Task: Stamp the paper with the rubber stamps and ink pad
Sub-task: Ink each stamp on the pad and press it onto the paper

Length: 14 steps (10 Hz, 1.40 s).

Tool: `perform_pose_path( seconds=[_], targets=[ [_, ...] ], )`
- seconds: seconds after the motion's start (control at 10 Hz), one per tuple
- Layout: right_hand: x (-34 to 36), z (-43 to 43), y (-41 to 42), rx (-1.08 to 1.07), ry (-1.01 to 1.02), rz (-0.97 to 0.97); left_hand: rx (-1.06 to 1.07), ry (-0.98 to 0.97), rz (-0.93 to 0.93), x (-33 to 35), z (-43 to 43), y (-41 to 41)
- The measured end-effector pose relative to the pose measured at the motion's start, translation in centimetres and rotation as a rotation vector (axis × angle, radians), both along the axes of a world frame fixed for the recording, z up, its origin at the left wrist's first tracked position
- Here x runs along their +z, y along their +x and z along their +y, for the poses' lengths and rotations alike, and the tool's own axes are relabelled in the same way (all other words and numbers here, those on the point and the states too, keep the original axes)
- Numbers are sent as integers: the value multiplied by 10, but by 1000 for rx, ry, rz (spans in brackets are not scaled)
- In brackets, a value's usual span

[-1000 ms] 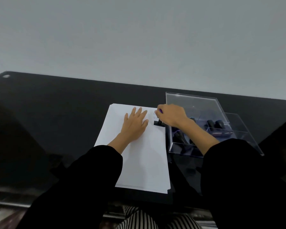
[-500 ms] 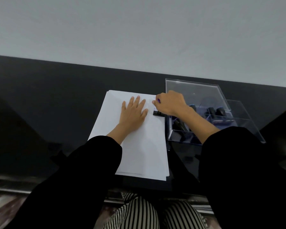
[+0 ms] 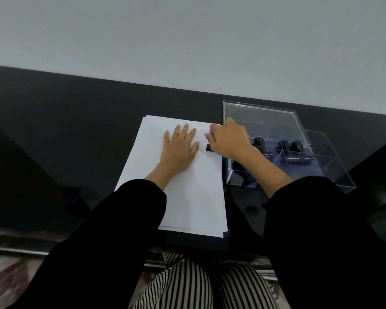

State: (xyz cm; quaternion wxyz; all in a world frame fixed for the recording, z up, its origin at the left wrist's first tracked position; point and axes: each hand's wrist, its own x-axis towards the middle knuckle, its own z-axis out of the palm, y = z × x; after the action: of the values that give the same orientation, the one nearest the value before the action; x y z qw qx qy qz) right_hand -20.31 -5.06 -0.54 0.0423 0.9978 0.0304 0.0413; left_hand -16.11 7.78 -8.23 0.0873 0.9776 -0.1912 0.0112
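Observation:
A stack of white paper [image 3: 194,197] lies on the black table in front of me. My left hand [image 3: 179,146] rests flat on its upper half, fingers spread. My right hand [image 3: 228,139] grips a black rubber stamp [image 3: 209,148] and holds it down on the sheet near the top right corner. Only the stamp's black base shows under my fingers. A faint blue print [image 3: 207,130] sits just above it on the paper. The ink pad is not clearly visible.
A clear acrylic box [image 3: 261,121] with compartments stands right of the paper and holds several more black stamps [image 3: 289,146]. The glossy black table [image 3: 65,134] stretches away to the left. A pale wall rises behind it.
My hands keep the same pose on the paper and stamp. Only the camera has shifted, so the scene sits slightly differently in the view.

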Motion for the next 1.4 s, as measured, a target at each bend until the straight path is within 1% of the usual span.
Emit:
perform_pose_path(
  seconds=[0.2, 0.6, 0.7, 1.1, 1.4],
  targets=[
    [-3, 2, -3, -9, -56, 1, 2, 3, -5, -1, -1, 0],
    [10, -2, 15, -33, -50, 192, 2, 12, -15, -2, -1, 1],
    [11, -2, 17, -33, -31, 206, 0, 7, -18, -2, -1, 2],
    [2, 0, 3, -38, -37, 148, 3, 13, -9, 1, -1, -1],
    [1, -2, 10, -60, 57, 178, 0, 23, -15, 2, -1, -1]
  ],
)
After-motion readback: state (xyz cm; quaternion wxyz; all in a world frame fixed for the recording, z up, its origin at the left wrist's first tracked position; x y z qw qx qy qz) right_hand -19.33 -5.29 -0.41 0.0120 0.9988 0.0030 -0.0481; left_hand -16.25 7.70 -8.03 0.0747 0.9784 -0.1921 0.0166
